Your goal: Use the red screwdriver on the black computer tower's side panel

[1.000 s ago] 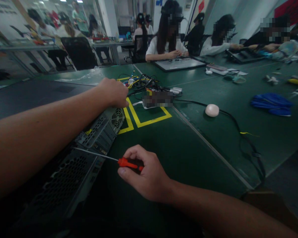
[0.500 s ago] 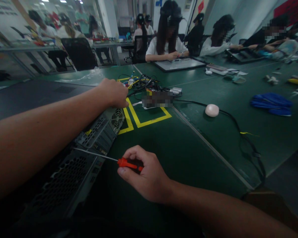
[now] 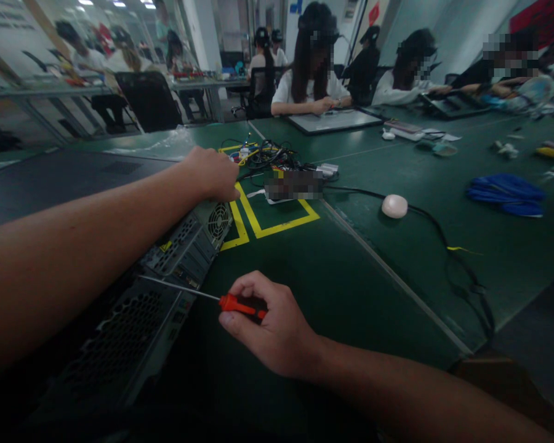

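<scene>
A dark computer case (image 3: pixel 74 184) lies on its side at the left, its rear panel with a round fan grille (image 3: pixel 219 218) and honeycomb vents facing right. My left hand (image 3: pixel 212 175) is closed over the far rear corner of the case; some of its fingers are hidden. In my right hand (image 3: pixel 277 326) is a screwdriver with a red and black handle (image 3: pixel 242 307), held between thumb and fingers. Its long metal shaft (image 3: pixel 180 287) points left into the rear panel. The tip is lost in shadow, so contact with a screw cannot be made out.
Beyond the case, tangled cables (image 3: pixel 277 154) lie near yellow tape markings (image 3: pixel 286 227) on the green table (image 3: pixel 351 295). A pale rounded object (image 3: pixel 394 207), a black cable (image 3: pixel 436 227) and a blue bundle (image 3: pixel 505 194) are to the right. Several people sit across the table.
Both hands, the screwdriver and the case keep their places. In the far background, a standing person in green has shifted slightly to the right.
</scene>
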